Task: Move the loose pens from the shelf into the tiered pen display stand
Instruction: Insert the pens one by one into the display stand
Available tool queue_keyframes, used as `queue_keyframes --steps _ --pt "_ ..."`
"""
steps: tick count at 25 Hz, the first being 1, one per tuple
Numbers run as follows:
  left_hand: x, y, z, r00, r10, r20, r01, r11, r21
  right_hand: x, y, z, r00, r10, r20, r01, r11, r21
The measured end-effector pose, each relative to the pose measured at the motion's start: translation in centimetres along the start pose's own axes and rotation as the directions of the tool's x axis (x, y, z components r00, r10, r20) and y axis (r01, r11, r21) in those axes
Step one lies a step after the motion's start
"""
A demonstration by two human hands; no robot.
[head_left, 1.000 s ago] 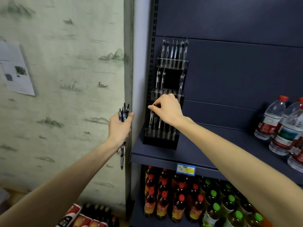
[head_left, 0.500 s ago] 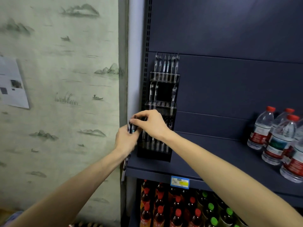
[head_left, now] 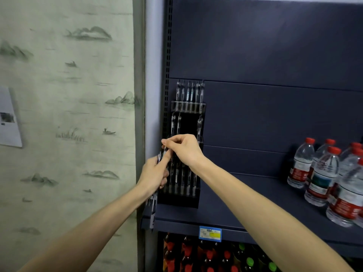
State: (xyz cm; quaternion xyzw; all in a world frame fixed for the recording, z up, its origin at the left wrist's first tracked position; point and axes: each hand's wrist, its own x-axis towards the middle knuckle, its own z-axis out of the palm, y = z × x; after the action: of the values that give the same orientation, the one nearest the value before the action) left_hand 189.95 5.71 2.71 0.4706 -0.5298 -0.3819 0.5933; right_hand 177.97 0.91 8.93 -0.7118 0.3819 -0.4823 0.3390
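first-person view, looking slightly down at a dark blue shop shelf (head_left: pixel 245 195) w/ a black tiered pen display stand (head_left: pixel 179 197) at its left end, against the upright. two bare forearms reach in from the bottom of the frame.

left hand (head_left: pixel 154 175) is curled round a small bunch of pens (head_left: pixel 152 209), held upright just left of the stand's lower tier; pen ends hang below the fist, tops poke out above it. right hand (head_left: pixel 183 149) sits just above the left, thumb and forefinger pinching the top of one pen (head_left: pixel 164 152) in the bunch, other fingers loosely curled. whether that pen is free of the bunch yet: can't tell.

stand: top tier holds a full row of pens, middle tier only a few w/ an open gap in the centre, bottom tier mostly filled, partly hidden by the hands.

handling, as a judgement: pens look light, stiff, slim, smooth plastic, so likely slippery in a bundle and easy to drop. best hold seems a fingertip pinch near the clip end, leaving the tip free to drop into a slot. the stand looks light too & could shift if knocked.

water bottles (head_left: pixel 322 173) stand at the shelf's right. red- and green-capped drink bottles (head_left: pixel 208 256) fill the shelf below. blue and yellow price tag (head_left: pixel 210 233) on the shelf edge. painted wallpaper (head_left: pixel 68 114) at left.
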Motion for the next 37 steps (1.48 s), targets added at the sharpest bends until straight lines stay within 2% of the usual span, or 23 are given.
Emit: queue_keyframes --steps 4,7,10,12,15,20,24,29,37 --pt "0.3 0.3 0.1 0.998 -0.054 -0.045 0.057 0.997 0.061 0.4 0.5 -0.6 0.993 0.118 -0.028 -0.115 0.989 0.092" --pt "1.1 0.8 0.1 0.994 -0.039 -0.102 0.051 0.991 0.123 0.5 0.3 -0.8 0.990 0.131 -0.051 -0.123 0.982 0.146" --pt "1.6 0.9 -0.3 0.991 -0.027 -0.135 0.046 0.989 0.138 0.9 -1.1 -1.5 0.976 0.154 -0.155 -0.110 0.958 0.263" --pt "1.3 0.5 -0.8 0.991 -0.064 -0.121 0.074 0.994 0.078 1.9 -1.8 -3.1 0.956 0.170 -0.238 -0.100 0.954 0.281" --pt "0.9 0.7 -1.6 0.989 -0.090 -0.116 0.087 0.996 -0.032 3.4 -2.1 -5.6 0.952 0.103 -0.287 -0.053 0.983 0.176" --pt "2.6 3.5 -1.1 0.987 -0.007 -0.159 -0.010 0.994 -0.105 5.3 -3.5 -8.1 0.932 -0.110 -0.346 0.092 0.993 -0.068" --pt "5.4 6.8 0.2 0.980 0.053 -0.191 -0.081 0.986 -0.146 7.2 -4.3 -9.6 0.915 -0.235 -0.329 0.181 0.965 -0.187" --pt "8.7 10.1 1.6 0.963 0.126 -0.239 -0.167 0.973 -0.161 10.6 -3.6 -11.3 0.870 -0.297 -0.393 0.223 0.949 -0.222" --pt "10.7 10.9 3.6 0.942 0.147 -0.300 -0.207 0.962 -0.179 13.5 -0.6 -11.0 0.903 -0.270 -0.334 0.151 0.927 -0.342"
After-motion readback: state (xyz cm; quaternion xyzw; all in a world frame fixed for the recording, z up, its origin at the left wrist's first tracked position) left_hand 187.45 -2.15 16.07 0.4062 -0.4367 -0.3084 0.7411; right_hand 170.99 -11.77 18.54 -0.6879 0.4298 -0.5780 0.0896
